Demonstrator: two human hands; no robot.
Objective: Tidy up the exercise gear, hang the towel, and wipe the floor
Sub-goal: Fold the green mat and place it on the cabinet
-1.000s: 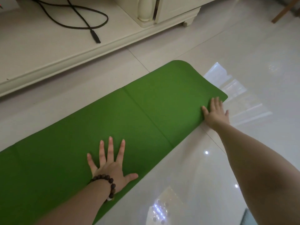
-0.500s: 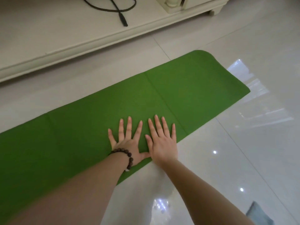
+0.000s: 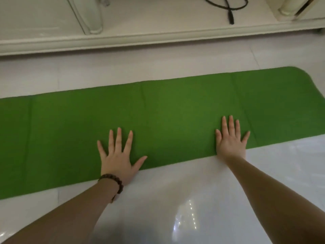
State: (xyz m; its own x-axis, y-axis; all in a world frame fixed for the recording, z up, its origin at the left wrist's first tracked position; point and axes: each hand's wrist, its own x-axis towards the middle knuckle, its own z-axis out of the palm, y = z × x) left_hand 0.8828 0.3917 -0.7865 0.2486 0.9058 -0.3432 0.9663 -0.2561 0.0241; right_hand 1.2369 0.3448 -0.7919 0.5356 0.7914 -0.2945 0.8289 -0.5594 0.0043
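Observation:
A green exercise mat (image 3: 167, 111) lies flat on the glossy white floor, running from the left edge to a rounded corner at the right. It looks folded lengthwise, with cross creases showing. My left hand (image 3: 117, 155), a dark bead bracelet on its wrist, presses flat on the mat's near edge with fingers spread. My right hand (image 3: 230, 140) lies flat on the same near edge further right, fingers also spread. Neither hand holds anything.
A cream low cabinet base (image 3: 158, 37) runs along the far side of the mat. A black cable (image 3: 228, 7) lies on it at the upper right. Shiny floor tiles (image 3: 175, 208) stretch toward me.
My right hand has slid right along the mat's near edge, away from my left hand. The view has swung so the mat now lies nearly level across the frame.

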